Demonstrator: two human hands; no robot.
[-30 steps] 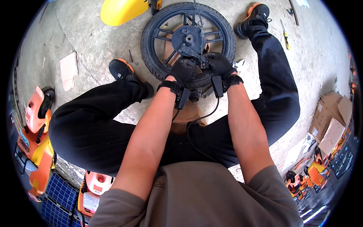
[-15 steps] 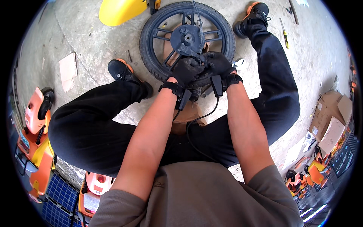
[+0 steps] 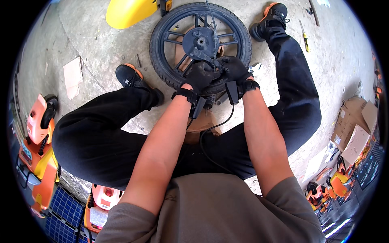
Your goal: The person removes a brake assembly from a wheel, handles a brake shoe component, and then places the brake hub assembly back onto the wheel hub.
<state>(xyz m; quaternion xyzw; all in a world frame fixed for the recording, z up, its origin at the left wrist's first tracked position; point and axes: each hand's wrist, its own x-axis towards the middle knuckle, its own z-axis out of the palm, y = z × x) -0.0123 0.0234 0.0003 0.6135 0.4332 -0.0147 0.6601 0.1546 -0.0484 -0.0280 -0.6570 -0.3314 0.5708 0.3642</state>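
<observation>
A black spoked wheel point(image 3: 159, 60) with a rubber tyre lies flat on the floor between my legs. At its centre sits a round drum brake plate point(image 3: 190, 40) with a short brake arm point(image 3: 198, 54) on its near side. A thin brake cable point(image 3: 212, 20) comes down over the wheel to that arm. My left hand point(image 3: 201, 75), in a black glove, is closed by the arm's end. Just to its right, my gloved right hand point(image 3: 234, 69) is closed too, near the cable's lower end. The gloves hide whatever the fingers grip.
A yellow fender point(image 3: 130, 12) lies beyond the wheel. A wrench point(image 3: 255, 68) rests right of the tyre, with a yellow-handled screwdriver point(image 3: 306, 40) farther right. Cardboard point(image 3: 73, 77) lies at left, and an open carton point(image 3: 352, 125) stands at right. Orange scooters point(image 3: 37, 133) stand at left.
My left hand has turned slightly and shifted a little to the right. The right hand and the wheel look almost unchanged.
</observation>
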